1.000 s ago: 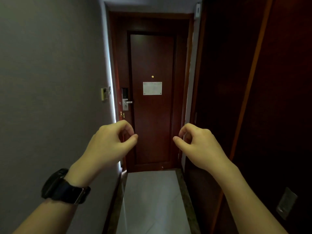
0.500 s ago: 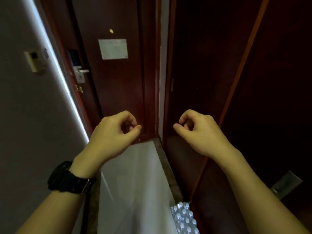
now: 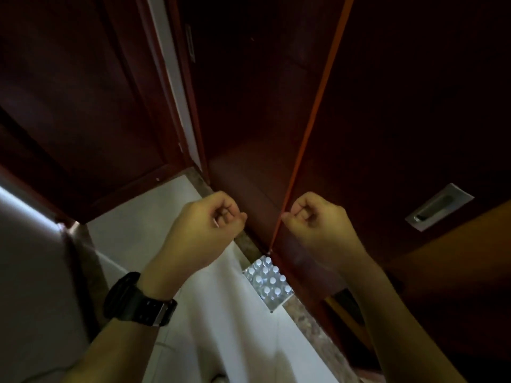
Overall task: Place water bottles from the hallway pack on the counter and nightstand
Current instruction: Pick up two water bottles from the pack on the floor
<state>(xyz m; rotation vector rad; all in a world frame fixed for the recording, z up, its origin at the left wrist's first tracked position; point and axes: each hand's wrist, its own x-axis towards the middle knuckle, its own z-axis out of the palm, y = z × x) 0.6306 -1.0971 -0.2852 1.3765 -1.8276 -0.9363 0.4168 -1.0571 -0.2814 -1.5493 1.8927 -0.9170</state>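
Note:
A shrink-wrapped pack of water bottles (image 3: 267, 283) with white caps stands on the pale hallway floor (image 3: 210, 313), tight against the foot of the dark wooden wardrobe on the right. My left hand (image 3: 204, 230), a black watch on its wrist, hangs above and to the left of the pack, fingers curled shut with nothing in them. My right hand (image 3: 318, 225) is curled shut too, empty, above and to the right of the pack, in front of the wardrobe edge. Neither hand touches the pack.
The dark red entrance door (image 3: 83, 106) closes the hallway ahead. A wooden wardrobe (image 3: 387, 106) with a recessed metal handle (image 3: 439, 207) fills the right side. A grey wall (image 3: 30, 272) bounds the left. A speckled stone strip (image 3: 307, 322) edges the floor.
The view has tilted down and to the right, from the door to the floor. The bottle pack has come fully into view. Both hands stay curled and have lowered towards it.

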